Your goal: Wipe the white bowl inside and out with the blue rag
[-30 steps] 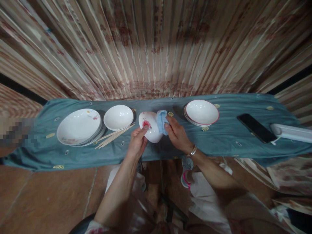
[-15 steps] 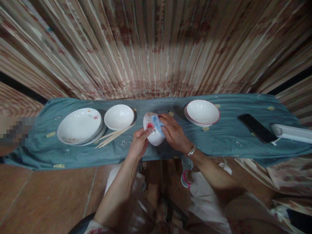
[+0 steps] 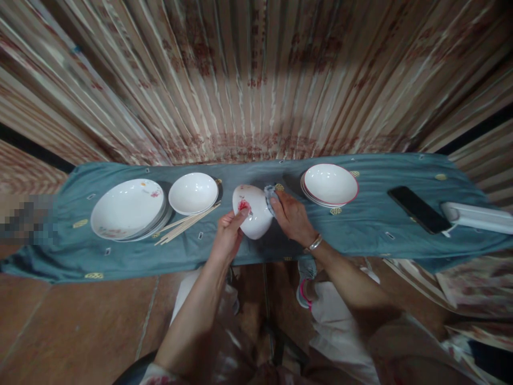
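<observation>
My left hand [image 3: 231, 230] grips the near left rim of a white bowl [image 3: 258, 216] with a red flower on its outside. The bowl is tipped on its side, its outer face toward me, above the table. In my right hand [image 3: 293, 216] is a bunched blue cloth [image 3: 271, 198], held against the bowl's right side; a bracelet circles that wrist. Left of my hands stands another white bowl [image 3: 193, 192], with several wooden chopsticks [image 3: 186, 224] lying in front of it.
A stack of white plates [image 3: 128, 208] stands at the left. Stacked bowls with a red rim [image 3: 331, 184] are right of centre. Farther right lie a black phone [image 3: 418, 208] and a white device [image 3: 481, 215] on the green tablecloth [image 3: 360, 235]. A pleated curtain [image 3: 256, 107] hangs behind.
My right hand has slid the cloth from the bowl's flowered outer face to its right edge, uncovering more of that face. My left hand keeps its grip.
</observation>
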Demonstrator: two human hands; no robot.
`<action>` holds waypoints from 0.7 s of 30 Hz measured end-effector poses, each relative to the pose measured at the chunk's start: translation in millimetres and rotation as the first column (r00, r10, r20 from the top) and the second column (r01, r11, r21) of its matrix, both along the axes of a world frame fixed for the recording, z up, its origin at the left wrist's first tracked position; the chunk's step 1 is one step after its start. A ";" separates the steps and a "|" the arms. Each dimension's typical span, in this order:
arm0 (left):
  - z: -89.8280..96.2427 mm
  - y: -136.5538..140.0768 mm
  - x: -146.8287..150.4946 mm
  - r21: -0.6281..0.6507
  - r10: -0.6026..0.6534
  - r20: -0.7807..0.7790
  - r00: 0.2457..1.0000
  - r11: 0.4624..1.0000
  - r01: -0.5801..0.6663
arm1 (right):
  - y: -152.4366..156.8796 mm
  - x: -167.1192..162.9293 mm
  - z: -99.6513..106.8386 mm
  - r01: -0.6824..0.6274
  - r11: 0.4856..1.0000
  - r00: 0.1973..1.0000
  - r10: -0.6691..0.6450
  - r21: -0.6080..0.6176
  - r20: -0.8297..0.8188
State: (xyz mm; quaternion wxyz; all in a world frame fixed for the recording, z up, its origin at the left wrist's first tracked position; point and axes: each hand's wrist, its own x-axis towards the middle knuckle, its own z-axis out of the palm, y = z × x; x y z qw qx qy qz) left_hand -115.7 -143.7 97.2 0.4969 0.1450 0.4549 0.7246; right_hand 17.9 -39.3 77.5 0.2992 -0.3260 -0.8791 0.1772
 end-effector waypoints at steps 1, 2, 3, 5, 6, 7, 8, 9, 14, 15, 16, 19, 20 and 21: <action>0.4 0.2 -0.5 0.006 0.013 0.006 1.000 1.000 -0.013 | -0.8 0.0 -0.3 0.002 1.000 1.000 -0.002 -0.004 0.011; 0.7 0.4 -0.9 0.013 0.025 0.013 1.000 1.000 -0.025 | -1.7 -0.1 -0.5 0.004 1.000 1.000 -0.004 -0.008 0.018; 1.0 0.7 -1.3 0.018 0.035 0.020 0.999 0.999 -0.035 | -2.7 -0.3 -0.8 0.005 1.000 1.000 -0.005 -0.011 0.020; 1.3 1.4 -2.2 0.028 0.051 0.026 0.998 0.998 -0.052 | -5.0 -0.9 -1.3 0.005 1.000 1.000 -0.004 -0.014 0.015; 1.2 1.8 -2.8 0.034 0.059 0.027 0.998 0.998 -0.060 | -6.2 -1.3 -1.7 0.004 1.000 1.000 -0.004 -0.014 0.010; 1.1 2.2 -3.4 0.041 0.067 0.028 0.997 0.997 -0.068 | -7.5 -1.7 -2.1 0.005 1.000 1.000 -0.005 -0.013 0.005; 0.8 2.5 -4.2 0.046 0.075 0.031 0.997 0.996 -0.076 | -8.8 -2.2 -2.5 0.007 1.000 1.000 -0.007 -0.011 0.002; 0.5 2.8 -5.0 0.050 0.084 0.033 0.996 0.995 -0.085 | -10.3 -2.7 -3.0 0.008 1.000 1.000 -0.008 -0.009 -0.001; -0.6 3.6 -9.6 0.076 0.114 0.026 0.993 0.990 -0.116 | -18.4 -5.2 -6.2 -0.024 0.998 0.999 0.026 0.059 -0.036; -0.4 3.6 -10.2 0.083 0.118 0.022 0.993 0.989 -0.119 | -19.9 -5.6 -6.9 -0.032 0.996 0.998 0.035 0.085 -0.044; -0.1 3.5 -10.6 0.087 0.120 0.018 0.993 0.989 -0.121 | -21.1 -5.9 -7.4 -0.039 0.993 0.998 0.045 0.110 -0.047; 1.3 3.5 -10.9 0.086 0.130 0.002 0.992 0.988 -0.130 | -23.4 -6.1 -7.9 -0.073 0.987 0.997 0.077 0.146 -0.028; 1.8 3.5 -10.8 0.083 0.133 -0.004 0.991 0.988 -0.132 | -24.0 -6.0 -7.6 -0.087 0.985 0.996 0.091 0.150 -0.017; 2.2 3.5 -10.7 0.080 0.135 -0.009 0.991 0.988 -0.134 | -24.5 -5.9 -6.9 -0.101 0.982 0.995 0.104 0.158 -0.008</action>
